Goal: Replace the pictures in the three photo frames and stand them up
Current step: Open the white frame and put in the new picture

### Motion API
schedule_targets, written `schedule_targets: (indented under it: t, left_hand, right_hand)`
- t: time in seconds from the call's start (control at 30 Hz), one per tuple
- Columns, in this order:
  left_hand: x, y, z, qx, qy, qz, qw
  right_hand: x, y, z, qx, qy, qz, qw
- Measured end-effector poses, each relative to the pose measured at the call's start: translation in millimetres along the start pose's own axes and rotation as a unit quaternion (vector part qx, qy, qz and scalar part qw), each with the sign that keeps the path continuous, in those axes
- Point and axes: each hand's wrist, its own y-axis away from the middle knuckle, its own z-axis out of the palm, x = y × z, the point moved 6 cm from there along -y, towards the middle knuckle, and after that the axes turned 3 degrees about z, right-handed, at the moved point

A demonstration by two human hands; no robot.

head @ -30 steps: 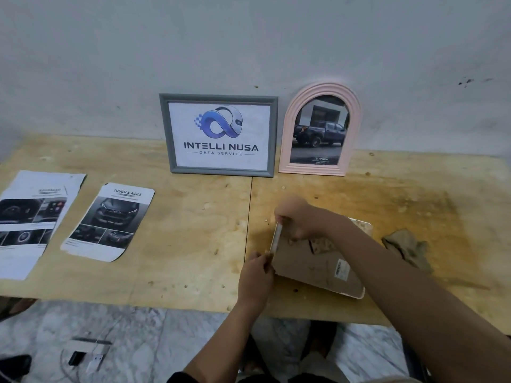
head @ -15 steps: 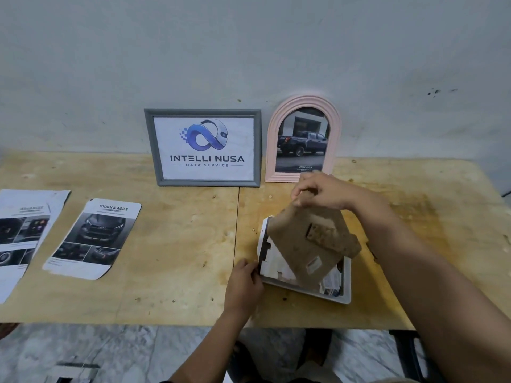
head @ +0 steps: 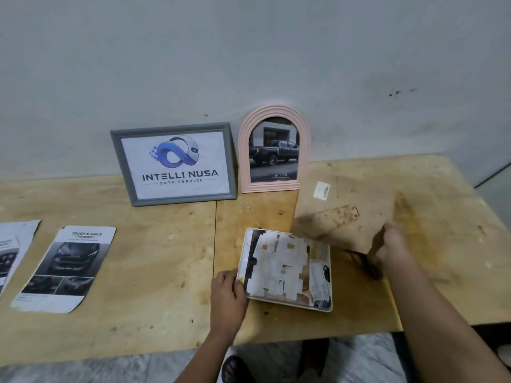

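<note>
A white frame (head: 287, 304) lies face down near the table's front edge, with the taped back of its old picture (head: 279, 265) exposed. My left hand (head: 227, 295) holds the frame's left edge. My right hand (head: 392, 246) grips the brown backing board (head: 341, 214) by its lower right corner and holds it in the air, right of the frame. A grey frame (head: 174, 164) with a logo print and a pink arched frame (head: 274, 149) with a truck photo stand against the wall. A loose car print (head: 65, 268) lies at the left.
More printed sheets (head: 12, 250) lie at the far left edge of the plywood table (head: 154, 258). A dark crumpled thing sits under my right hand, mostly hidden. The table's right corner ends near the wall. Tiled floor shows below the front edge.
My right hand has lifted the backing board off the white frame and swung it up and to the right, uncovering the taped picture. My left hand stays at the frame's left edge.
</note>
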Motion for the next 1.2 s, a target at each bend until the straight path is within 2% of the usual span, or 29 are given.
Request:
schedule_targets:
  t: [0.03,0.07,0.1,0.13,0.17,0.2,0.27,0.33,0.4,0.43,0.53,0.67,0.77,0.8,0.87,0.9,0.93,1.0,1.03,1.1,1.2]
  left_hand:
    - [3,-2,1,-0.001,-0.003,0.004,1.000]
    - [5,-4,1,-0.002,-0.006,0.007,1.000]
    - [7,-6,3,-0.004,-0.010,0.009,1.000]
    - [10,-8,4,-0.009,-0.016,0.010,1.000]
    - [12,-9,5,-0.012,-0.025,0.011,1.000]
    - [14,-11,6,-0.017,-0.036,0.016,0.999]
    - [18,-12,7,-0.026,-0.065,0.023,0.997]
    - [21,-12,9,-0.032,-0.097,0.037,0.994]
    - [22,-14,12,-0.041,-0.123,0.053,0.990]
    - [21,-15,15,-0.049,-0.136,0.061,0.988]
    - [24,-20,24,-0.094,-0.175,0.073,0.977]
    - [33,-29,34,-0.143,-0.226,0.079,0.960]
    - [34,-32,44,-0.186,-0.253,0.101,0.944]
    - [33,-33,47,-0.195,-0.256,0.108,0.941]
    - [32,-37,47,-0.204,-0.257,0.117,0.937]
    - [33,-41,47,-0.209,-0.260,0.122,0.935]
    - [33,-44,47,-0.216,-0.266,0.130,0.930]
    - [35,-49,49,-0.235,-0.286,0.148,0.917]
    - [36,-50,51,-0.245,-0.293,0.154,0.911]
    - [36,-50,54,-0.257,-0.291,0.152,0.909]
    - [36,-46,54,-0.254,-0.267,0.138,0.919]
  right_hand:
    - [11,-2,-7,0.030,-0.093,0.064,0.993]
    - [18,3,-11,0.059,-0.134,0.103,0.984]
    - [22,7,-18,0.091,-0.117,0.109,0.983]
    - [18,3,-19,0.095,-0.073,0.080,0.990]
    - [16,6,-7,0.039,-0.054,0.087,0.994]
    - [20,3,0,-0.007,-0.043,0.130,0.991]
    - [20,-6,-3,0.009,-0.025,0.123,0.992]
    - [8,-9,1,0.018,-0.131,0.090,0.987]
    - [5,-13,-7,0.102,-0.195,0.079,0.972]
    - [5,-19,-6,0.117,-0.184,0.092,0.972]
    - [-2,-26,0,0.103,-0.022,0.046,0.993]
    - [-5,-25,4,0.099,0.180,-0.039,0.978]
    - [-1,-6,18,0.073,0.339,-0.197,0.917]
    - [5,3,24,0.044,0.358,-0.250,0.899]
    - [29,21,40,-0.071,0.391,-0.328,0.857]
    - [44,30,49,-0.135,0.433,-0.342,0.823]
    - [59,36,55,-0.182,0.496,-0.351,0.773]
    - [89,38,61,-0.216,0.625,-0.352,0.663]
    - [101,36,60,-0.215,0.662,-0.338,0.634]
    - [112,37,58,-0.202,0.682,-0.320,0.626]
    - [110,45,58,-0.178,0.646,-0.344,0.658]
